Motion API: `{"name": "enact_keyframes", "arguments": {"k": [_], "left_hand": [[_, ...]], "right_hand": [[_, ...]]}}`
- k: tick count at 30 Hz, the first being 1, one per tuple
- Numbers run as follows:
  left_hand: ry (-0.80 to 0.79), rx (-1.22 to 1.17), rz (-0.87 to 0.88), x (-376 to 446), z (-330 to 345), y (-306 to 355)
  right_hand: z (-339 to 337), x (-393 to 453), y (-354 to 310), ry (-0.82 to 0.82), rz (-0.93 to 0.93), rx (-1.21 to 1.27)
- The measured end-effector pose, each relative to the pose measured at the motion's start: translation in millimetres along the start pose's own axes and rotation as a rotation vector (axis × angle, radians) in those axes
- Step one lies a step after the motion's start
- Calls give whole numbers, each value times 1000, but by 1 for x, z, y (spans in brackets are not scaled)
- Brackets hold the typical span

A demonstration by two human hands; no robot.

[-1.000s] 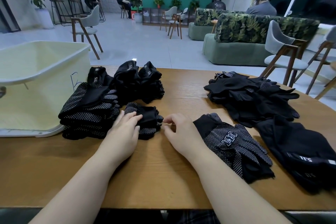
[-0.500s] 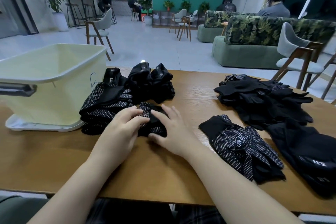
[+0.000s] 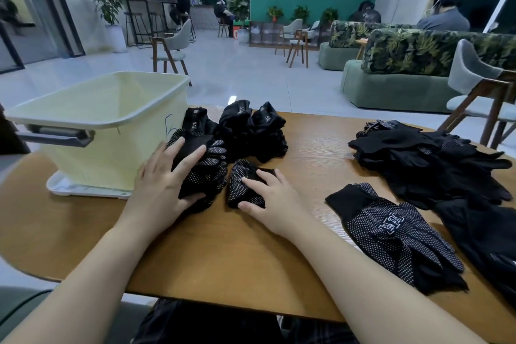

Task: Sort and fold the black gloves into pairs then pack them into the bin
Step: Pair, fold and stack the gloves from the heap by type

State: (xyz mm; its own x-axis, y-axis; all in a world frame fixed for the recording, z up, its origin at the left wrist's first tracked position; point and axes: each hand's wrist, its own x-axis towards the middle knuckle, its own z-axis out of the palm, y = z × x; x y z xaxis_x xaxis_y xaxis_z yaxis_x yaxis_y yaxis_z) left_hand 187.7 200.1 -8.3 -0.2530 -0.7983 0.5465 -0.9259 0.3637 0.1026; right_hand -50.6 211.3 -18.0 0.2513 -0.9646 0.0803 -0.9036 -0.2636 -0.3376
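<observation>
bare forearms, no sleeves — dark plaid trousers (image 3: 223, 327) at lap
</observation>
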Motion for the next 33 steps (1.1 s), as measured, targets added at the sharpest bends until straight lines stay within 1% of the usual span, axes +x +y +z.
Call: {"name": "enact_keyframes", "arguments": {"k": [2,4,7,8,9,11,12,13,15,18,19,22,25,30,33], "left_hand": [[-28,0,27,2,2,-5],[-25,-54,34,4,-1,-6],[-10,-260,-61,12,-17,2],[22,-273,-60,15,-22,4],[86,-227,-17,20,-28,5],[256,-41,140,30,-37,4],[316,51,182,36,-42,3],[340,130,185,43,-45,2],[300,274,98,53,-52,0],[126,436,-120,61,-59,-5],[81,481,-166,62,-61,-6],[-8,621,-171,58,-65,1],[-57,701,-168,57,-66,3],[-120,741,-176,59,-69,1],[-122,746,-181,59,-70,-1]], "right_hand": [[0,0,0,0,2,13],[0,0,0,6,4,16],[1,0,0,22,1,11],[1,0,0,25,0,12],[1,0,0,27,-1,13],[2,0,1,26,1,9],[2,0,1,28,1,4],[2,0,1,31,1,-3],[1,0,1,29,0,-14],[1,-1,1,24,0,-8],[2,-1,1,24,0,-6],[1,-1,1,26,-1,-8],[1,-1,0,19,3,-20],[2,-1,0,17,0,-17],[2,2,-1,5,3,-4]]}}
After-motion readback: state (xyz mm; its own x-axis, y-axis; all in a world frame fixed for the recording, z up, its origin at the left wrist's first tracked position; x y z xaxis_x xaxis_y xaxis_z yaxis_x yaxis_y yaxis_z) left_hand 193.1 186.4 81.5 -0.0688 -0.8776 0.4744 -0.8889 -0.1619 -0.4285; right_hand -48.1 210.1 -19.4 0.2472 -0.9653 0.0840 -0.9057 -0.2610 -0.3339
